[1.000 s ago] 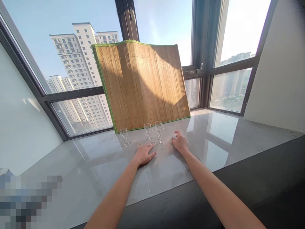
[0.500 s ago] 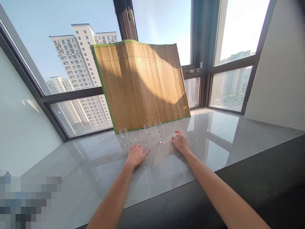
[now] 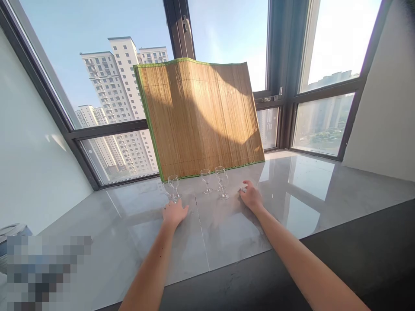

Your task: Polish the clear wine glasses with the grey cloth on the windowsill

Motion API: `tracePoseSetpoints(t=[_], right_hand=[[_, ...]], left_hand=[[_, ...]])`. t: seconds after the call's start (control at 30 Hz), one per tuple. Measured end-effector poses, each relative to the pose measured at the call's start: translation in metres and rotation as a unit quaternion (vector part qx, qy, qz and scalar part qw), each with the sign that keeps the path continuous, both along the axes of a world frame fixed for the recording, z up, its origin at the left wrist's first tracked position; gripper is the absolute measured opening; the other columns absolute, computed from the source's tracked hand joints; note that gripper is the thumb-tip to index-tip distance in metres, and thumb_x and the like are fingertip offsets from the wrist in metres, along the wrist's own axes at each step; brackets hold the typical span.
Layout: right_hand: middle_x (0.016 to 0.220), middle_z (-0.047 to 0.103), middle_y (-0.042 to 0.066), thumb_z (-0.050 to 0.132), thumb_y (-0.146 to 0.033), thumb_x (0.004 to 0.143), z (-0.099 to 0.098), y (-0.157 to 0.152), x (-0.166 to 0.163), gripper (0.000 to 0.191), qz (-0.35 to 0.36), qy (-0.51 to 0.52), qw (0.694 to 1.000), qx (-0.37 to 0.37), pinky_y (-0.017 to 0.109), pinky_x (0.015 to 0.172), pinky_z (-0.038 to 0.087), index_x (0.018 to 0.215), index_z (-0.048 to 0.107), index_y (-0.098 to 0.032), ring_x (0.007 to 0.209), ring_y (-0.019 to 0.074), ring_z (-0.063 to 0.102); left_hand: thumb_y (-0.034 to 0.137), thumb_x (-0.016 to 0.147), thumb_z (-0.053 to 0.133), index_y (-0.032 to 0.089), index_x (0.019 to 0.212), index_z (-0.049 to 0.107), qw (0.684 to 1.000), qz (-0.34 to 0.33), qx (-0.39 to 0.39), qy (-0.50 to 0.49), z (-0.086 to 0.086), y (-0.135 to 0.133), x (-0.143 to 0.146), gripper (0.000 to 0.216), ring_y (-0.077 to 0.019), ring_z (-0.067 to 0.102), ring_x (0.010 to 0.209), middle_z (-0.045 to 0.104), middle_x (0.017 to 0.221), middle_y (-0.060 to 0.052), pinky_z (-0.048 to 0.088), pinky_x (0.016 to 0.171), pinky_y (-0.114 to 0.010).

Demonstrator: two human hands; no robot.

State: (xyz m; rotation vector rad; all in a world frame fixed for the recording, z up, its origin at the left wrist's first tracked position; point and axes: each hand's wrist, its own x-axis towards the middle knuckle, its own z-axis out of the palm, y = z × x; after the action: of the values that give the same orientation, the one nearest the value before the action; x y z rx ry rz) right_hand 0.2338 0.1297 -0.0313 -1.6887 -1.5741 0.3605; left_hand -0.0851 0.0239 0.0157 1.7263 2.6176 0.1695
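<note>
My left hand [image 3: 175, 212] is low over the grey stone sill, its thumb stretched out to the side and its fingers spread at the foot of a clear stemmed glass [image 3: 168, 188]. That glass overlaps another stemmed glass [image 3: 173, 180] from my viewpoint. To the right, my right hand [image 3: 252, 198] rests on the sill with its fingers curled round a small clear object [image 3: 242, 189], too small to make out. Between the hands stand more upright stemmed glasses: one glass [image 3: 205, 179] alone, and a front glass [image 3: 222, 183] overlapping a rear glass [image 3: 219, 170].
A bamboo mat [image 3: 201, 121] with green edging leans against the window behind the glasses. Dark window frames [image 3: 283, 86] surround the sill [image 3: 246, 233], whose front edge drops to a dark face. White walls flank it. A blurred object [image 3: 42, 268] lies at lower left.
My left hand has moved left, and the stemmed glass at its fingers has slid left with it, now overlapping the leftmost glass. My right hand stays put. The view has shifted slightly.
</note>
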Motion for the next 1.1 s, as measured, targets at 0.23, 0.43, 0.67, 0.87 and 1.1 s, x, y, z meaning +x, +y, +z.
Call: tracePoseSetpoints(t=[0.23,0.43,0.67,0.87,1.1], right_hand=[[0.104,0.067,0.008,0.054,-0.029,0.081,-0.001,0.001,-0.002,0.041,0.011,-0.016,1.0,0.007,0.03,0.07,0.039,0.122,0.052,-0.024,0.089,0.0241,0.063],[0.11,0.068,0.008,0.056,-0.023,0.077,-0.008,0.0,-0.012,0.051,0.155,0.027,0.987,0.044,0.033,0.078,0.043,0.127,0.045,-0.024,0.093,0.023,0.062],[0.113,0.068,0.007,0.051,-0.008,0.068,-0.012,-0.013,-0.038,0.07,0.358,0.134,0.922,0.06,0.036,0.087,0.046,0.135,0.036,-0.024,0.092,0.0187,0.063],[0.117,0.065,0.008,0.052,-0.008,0.065,-0.008,-0.018,-0.042,0.07,0.39,0.173,0.904,0.034,0.038,0.089,0.046,0.132,0.041,-0.024,0.101,0.0214,0.062],[0.124,0.063,0.01,0.057,-0.013,0.067,-0.007,-0.02,-0.048,0.06,0.487,0.215,0.846,-0.032,0.037,0.088,0.048,0.126,0.048,-0.023,0.116,0.0248,0.056]], left_hand=[[0.041,0.09,0.037,0.02,0.086,0.067,0.994,-0.102,0.034,-0.017,0.013,-0.009,0.028,0.037,-0.0255,0.064,0.085,0.068,0.088,-0.011,0.045,0.073,-0.034],[0.04,0.088,0.045,0.022,0.11,0.066,0.931,-0.349,0.093,-0.056,-0.011,-0.002,0.069,0.035,-0.022,0.059,0.101,0.062,0.111,-0.009,0.045,0.088,-0.032],[0.044,0.088,0.045,0.024,0.128,0.058,0.922,-0.365,0.101,-0.082,-0.028,0.012,0.07,0.046,-0.0272,0.046,0.125,0.05,0.136,-0.01,0.037,0.105,-0.041],[0.051,0.088,0.043,0.028,0.139,0.046,0.93,-0.35,0.079,-0.081,-0.032,0.017,0.067,0.056,-0.0304,0.037,0.135,0.037,0.149,-0.009,0.032,0.11,-0.048],[0.056,0.085,0.046,0.028,0.138,0.047,0.926,-0.368,0.054,-0.067,-0.031,0.017,0.07,0.06,-0.0313,0.036,0.135,0.033,0.152,-0.009,0.029,0.111,-0.048]])
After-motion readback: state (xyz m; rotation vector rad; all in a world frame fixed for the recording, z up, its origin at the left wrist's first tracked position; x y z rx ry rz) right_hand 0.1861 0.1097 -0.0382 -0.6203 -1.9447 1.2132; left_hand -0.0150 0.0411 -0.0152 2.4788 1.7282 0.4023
